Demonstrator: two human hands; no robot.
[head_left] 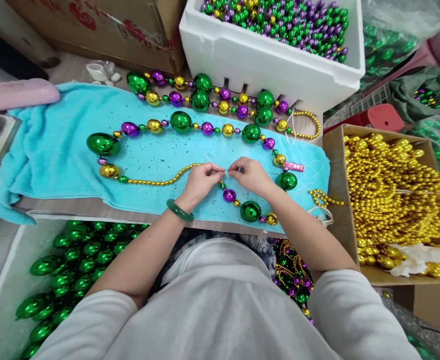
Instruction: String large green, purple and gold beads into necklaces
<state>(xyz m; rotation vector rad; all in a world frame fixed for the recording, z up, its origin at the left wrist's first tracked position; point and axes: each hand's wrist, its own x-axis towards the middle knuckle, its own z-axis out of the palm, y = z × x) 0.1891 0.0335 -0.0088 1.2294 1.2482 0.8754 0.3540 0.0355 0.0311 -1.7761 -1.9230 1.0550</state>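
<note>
Turquoise towel (pixel 66 145) spread over the work surface, with a bead strand (pixel 181 122) laid on it in a long loop — green, purple and gold. From the left hand (pixel 202 183) a run of small gold beads (pixel 160 182) goes out to the larger ones; the loop then crosses above both hands, passes behind the right forearm and comes back up just below the fingertips. Left hand: thumb and finger pinched together at the gap between the two ends, seemingly on white thread (pixel 213 162). Right hand (pixel 252 175): same pinch, just beside the left, also seemingly on the thread; too fine to see exactly how it runs. Step in hand, as I judge it: working the thread where the strand's ends meet, probably a knot. Next move would call for a steady left pinch and an even draw by the right, ends kept close, no slack — beads could slip off a loose end. Pink tag (pixel 294 167) near the strand's right bend, stray thread around it. Another strand (pixel 200 100) lies doubled beyond, before the white foam box (pixel 268 65).
</note>
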